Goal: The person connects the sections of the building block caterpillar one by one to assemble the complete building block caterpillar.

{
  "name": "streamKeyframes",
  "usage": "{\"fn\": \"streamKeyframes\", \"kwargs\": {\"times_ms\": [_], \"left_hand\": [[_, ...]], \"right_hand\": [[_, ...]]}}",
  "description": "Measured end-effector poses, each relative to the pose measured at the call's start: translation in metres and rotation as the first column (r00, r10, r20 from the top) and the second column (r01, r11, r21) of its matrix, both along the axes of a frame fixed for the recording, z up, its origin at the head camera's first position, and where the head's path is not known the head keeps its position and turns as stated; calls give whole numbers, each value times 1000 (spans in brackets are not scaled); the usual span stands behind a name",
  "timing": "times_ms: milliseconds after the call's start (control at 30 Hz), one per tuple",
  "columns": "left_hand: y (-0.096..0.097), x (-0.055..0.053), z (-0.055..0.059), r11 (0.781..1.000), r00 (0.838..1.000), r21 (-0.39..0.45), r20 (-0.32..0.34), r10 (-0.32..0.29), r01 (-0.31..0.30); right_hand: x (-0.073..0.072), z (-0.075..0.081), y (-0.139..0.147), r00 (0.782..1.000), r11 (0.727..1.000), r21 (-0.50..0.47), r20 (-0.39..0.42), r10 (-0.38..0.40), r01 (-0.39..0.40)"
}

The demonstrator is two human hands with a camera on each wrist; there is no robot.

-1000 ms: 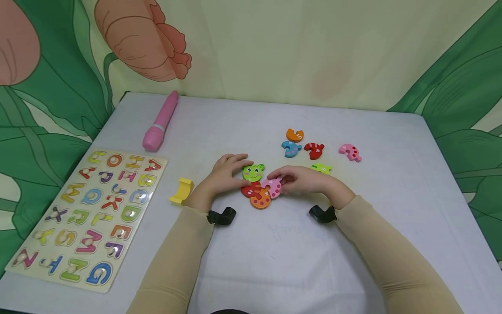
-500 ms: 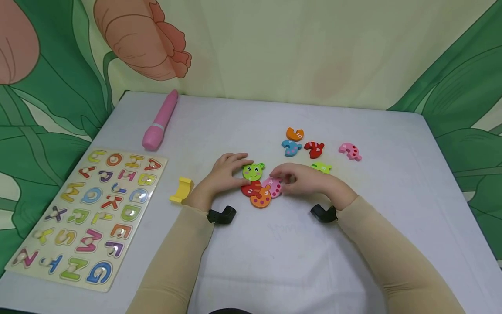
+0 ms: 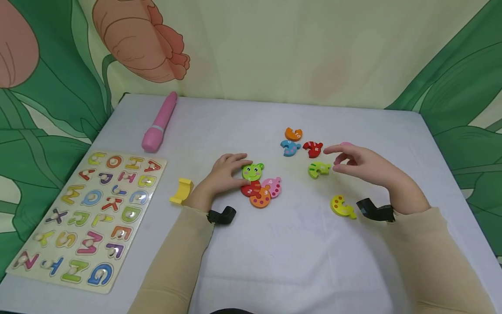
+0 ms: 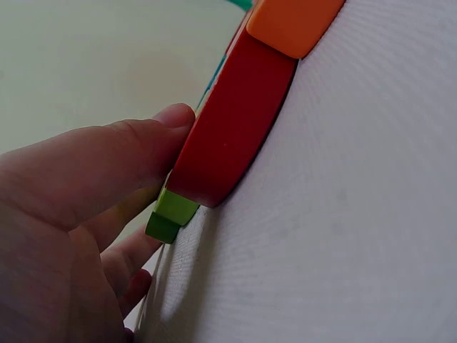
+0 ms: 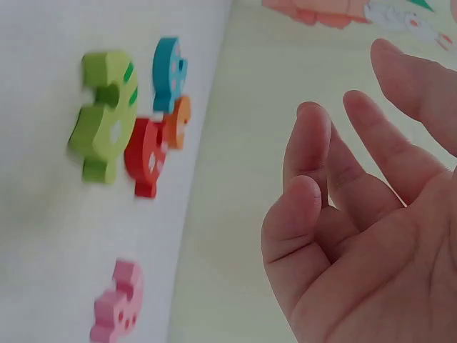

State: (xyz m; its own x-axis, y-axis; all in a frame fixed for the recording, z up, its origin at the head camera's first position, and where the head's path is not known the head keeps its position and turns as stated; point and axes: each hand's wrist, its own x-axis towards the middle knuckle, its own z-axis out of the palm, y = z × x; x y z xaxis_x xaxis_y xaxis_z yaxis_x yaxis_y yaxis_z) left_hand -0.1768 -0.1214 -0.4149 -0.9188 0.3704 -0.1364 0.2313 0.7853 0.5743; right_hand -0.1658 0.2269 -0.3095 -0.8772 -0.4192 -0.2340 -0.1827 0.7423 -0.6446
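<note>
A joined group of caterpillar puzzle pieces lies in front of me: a green smiling head (image 3: 252, 172), a red piece marked 2 (image 3: 250, 189), an orange piece marked 3 (image 3: 260, 199) and a pink piece marked 4 (image 3: 273, 186). My left hand (image 3: 225, 175) rests at the group's left side, its fingers at the head; in the left wrist view the thumb (image 4: 136, 146) touches the red piece (image 4: 235, 121). Off to the right, my right hand (image 3: 364, 163) hovers with fingers spread and holds nothing. It is closest to a green piece (image 3: 318, 169) and overlaps another pink piece (image 5: 118, 304).
Behind lie an orange (image 3: 293, 134), a blue (image 3: 290, 148) and a red piece marked 8 (image 3: 313, 149). A yellow spotted piece (image 3: 342, 206) sits below my right hand. At left are a yellow curved block (image 3: 182, 191), a letter board (image 3: 88, 218) and a pink microphone-shaped toy (image 3: 160, 124).
My right hand has left the pink piece marked 4 and moved right, uncovering the yellow spotted piece and the green piece. My left hand has stayed put.
</note>
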Motion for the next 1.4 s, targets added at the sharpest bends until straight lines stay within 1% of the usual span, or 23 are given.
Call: {"fn": "streamKeyframes", "kwargs": {"times_ms": [133, 233, 367, 467, 533, 733, 933, 1000, 1133, 1300, 1400], "left_hand": [[-1, 0, 1, 1000, 1000, 1, 1, 4, -4], [-2, 0, 1, 1000, 1000, 6, 1, 5, -5], [-2, 1, 1, 1000, 1000, 7, 4, 3, -3], [-2, 2, 0, 1000, 1000, 7, 8, 2, -2], [-1, 3, -1, 1000, 1000, 8, 8, -1, 1], [1, 4, 1, 1000, 1000, 7, 5, -3, 3], [3, 4, 3, 1000, 1000, 7, 1, -5, 5], [3, 3, 3, 1000, 1000, 8, 1, -6, 6], [3, 3, 3, 1000, 1000, 9, 3, -1, 1], [2, 2, 3, 1000, 1000, -6, 1, 2, -2], [1, 2, 2, 1000, 1000, -10, -3, 1, -1]], "right_hand": [[3, -3, 14, 999, 999, -18, -8, -45, 45], [-1, -9, 18, 1000, 1000, -8, -4, -28, 27], [-10, -21, 17, 998, 999, 28, 53, 21, -23], [-18, -32, 16, 995, 998, 43, 96, 32, -37], [-23, -38, 15, 994, 998, 57, 106, 33, -39], [-34, -53, 11, 994, 991, 110, 87, 60, -69], [-39, -63, 9, 993, 985, 130, 37, 111, -115], [-39, -65, 9, 993, 984, 137, 27, 111, -114], [-39, -64, 8, 996, 985, 150, 27, 87, -90], [-36, -54, 4, 999, 984, 173, 18, 48, -50], [-34, -49, 1, 999, 985, 167, 10, 40, -41]]}}
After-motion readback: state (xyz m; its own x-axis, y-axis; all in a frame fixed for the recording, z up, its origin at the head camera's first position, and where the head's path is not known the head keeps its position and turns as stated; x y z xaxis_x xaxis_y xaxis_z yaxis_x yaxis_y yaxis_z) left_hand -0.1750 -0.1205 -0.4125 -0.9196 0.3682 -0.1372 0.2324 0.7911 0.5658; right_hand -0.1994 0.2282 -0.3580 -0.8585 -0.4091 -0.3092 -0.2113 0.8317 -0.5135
